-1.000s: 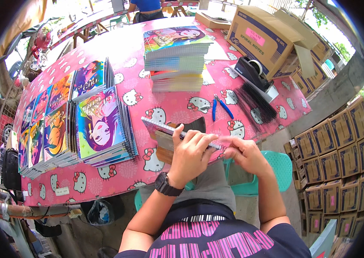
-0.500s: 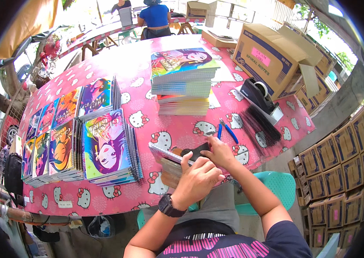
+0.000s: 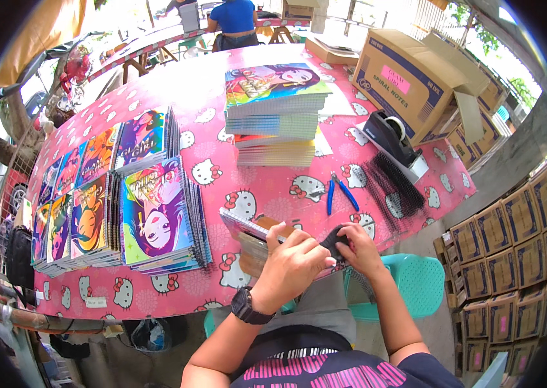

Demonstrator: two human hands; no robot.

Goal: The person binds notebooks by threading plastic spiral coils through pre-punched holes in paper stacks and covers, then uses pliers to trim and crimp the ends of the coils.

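Notebook (image 3: 251, 236) held at table's near edge, tilted, long axis running from person's upper left down toward lower right. Left hand (image 3: 293, 265) closed over its right half, pinning it. Right hand (image 3: 358, 249) sits just to the right, fingers pinched on a black spiral binding (image 3: 333, 242) at the notebook's end, so the right is nearer the binding. Blue pliers (image 3: 339, 192) lie beyond, apart, on the pink tablecloth (image 3: 209, 84)
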